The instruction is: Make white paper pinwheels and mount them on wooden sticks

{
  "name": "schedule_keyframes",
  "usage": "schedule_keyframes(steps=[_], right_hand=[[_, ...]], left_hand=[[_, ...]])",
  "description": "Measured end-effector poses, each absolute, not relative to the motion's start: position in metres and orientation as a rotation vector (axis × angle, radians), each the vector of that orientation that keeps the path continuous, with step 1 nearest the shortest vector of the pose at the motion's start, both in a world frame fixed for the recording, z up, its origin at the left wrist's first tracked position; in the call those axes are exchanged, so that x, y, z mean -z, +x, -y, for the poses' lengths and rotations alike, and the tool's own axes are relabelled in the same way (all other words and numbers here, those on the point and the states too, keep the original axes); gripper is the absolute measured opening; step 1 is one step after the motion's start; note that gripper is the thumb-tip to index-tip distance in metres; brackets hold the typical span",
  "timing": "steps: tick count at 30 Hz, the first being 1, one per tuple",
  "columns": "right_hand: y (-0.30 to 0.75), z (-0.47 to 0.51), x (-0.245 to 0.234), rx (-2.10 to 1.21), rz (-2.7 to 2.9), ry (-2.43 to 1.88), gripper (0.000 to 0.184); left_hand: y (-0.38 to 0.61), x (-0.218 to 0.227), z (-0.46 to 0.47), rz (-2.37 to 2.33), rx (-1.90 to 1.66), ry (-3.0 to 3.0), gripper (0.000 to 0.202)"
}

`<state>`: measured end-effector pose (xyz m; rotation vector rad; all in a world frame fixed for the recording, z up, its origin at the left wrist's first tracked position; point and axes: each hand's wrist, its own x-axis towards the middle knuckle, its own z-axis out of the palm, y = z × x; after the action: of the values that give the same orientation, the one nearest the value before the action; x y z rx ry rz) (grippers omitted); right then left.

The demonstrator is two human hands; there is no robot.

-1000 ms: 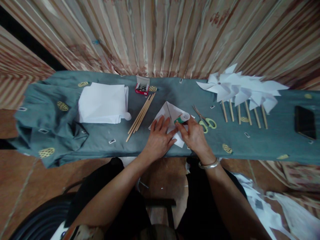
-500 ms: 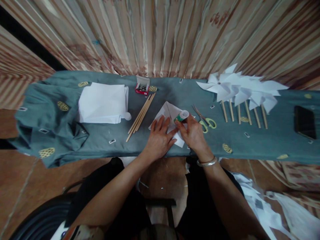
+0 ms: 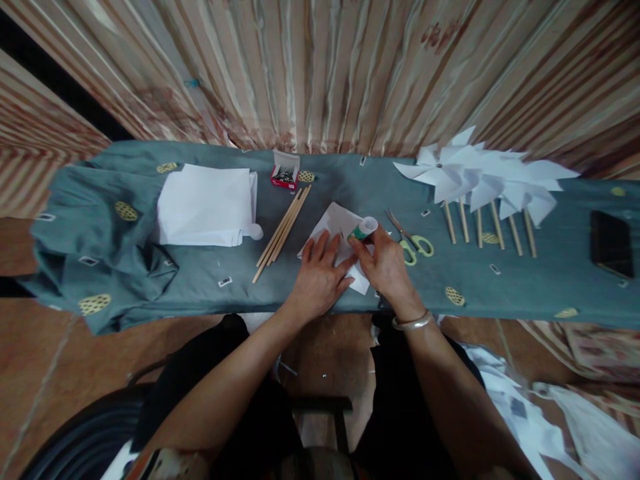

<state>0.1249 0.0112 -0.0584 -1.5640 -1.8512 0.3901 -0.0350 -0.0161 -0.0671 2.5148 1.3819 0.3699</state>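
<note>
My left hand [image 3: 320, 273] lies flat with its fingers apart on a cut sheet of white paper [image 3: 335, 217], pressing it to the cloth. In my right hand [image 3: 387, 267] is a glue stick [image 3: 365, 229] with a green label, tilted over the middle of the paper. Its tip is hidden, so I cannot tell whether it touches the sheet. Just right of that hand lie scissors [image 3: 409, 239] with light green handles, blades apart. Left of the paper is a small bunch of wooden sticks [image 3: 281, 233].
A stack of white paper [image 3: 205, 205] lies at the left, with a white cap [image 3: 255, 232] beside it. Behind the sticks stands an open red box [image 3: 285, 176] of small metal pins. Several paper pinwheels [image 3: 480, 175] on sticks lie at the right, near a black phone [image 3: 611, 244].
My right hand and the glue stick have shifted very slightly to the left over the paper. My left hand stays in place.
</note>
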Motion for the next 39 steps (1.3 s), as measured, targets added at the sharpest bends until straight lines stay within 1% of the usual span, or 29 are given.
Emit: schedule_keyframes(steps=[19, 22, 24, 28, 30, 35, 39], right_hand=[[0.122, -0.012, 0.056, -0.466, 1.867, -1.595, 0.022], [0.124, -0.011, 0.056, -0.558, 1.818, -1.577, 0.023], [0.126, -0.011, 0.057, -0.688, 1.715, -1.544, 0.025], [0.131, -0.012, 0.058, -1.106, 1.260, -1.339, 0.030], [0.134, -0.013, 0.056, -1.236, 1.023, -1.213, 0.031], [0.146, -0.014, 0.051, -1.329, 0.692, -1.073, 0.029], [0.152, -0.013, 0.054, -1.381, 0.702, -1.066, 0.027]], left_hand=[[-0.035, 0.068, 0.016, -1.381, -0.386, 2.515, 0.043], [-0.035, 0.068, 0.016, -1.381, -0.397, 2.516, 0.045], [-0.036, 0.069, 0.016, -1.380, -0.410, 2.516, 0.047], [-0.037, 0.071, 0.015, -1.366, -0.414, 2.511, 0.045], [-0.036, 0.072, 0.016, -1.364, -0.416, 2.501, 0.044], [-0.042, 0.067, 0.016, -1.332, -0.532, 2.469, 0.049], [-0.074, 0.052, 0.004, -1.447, -0.757, 2.465, 0.048]])
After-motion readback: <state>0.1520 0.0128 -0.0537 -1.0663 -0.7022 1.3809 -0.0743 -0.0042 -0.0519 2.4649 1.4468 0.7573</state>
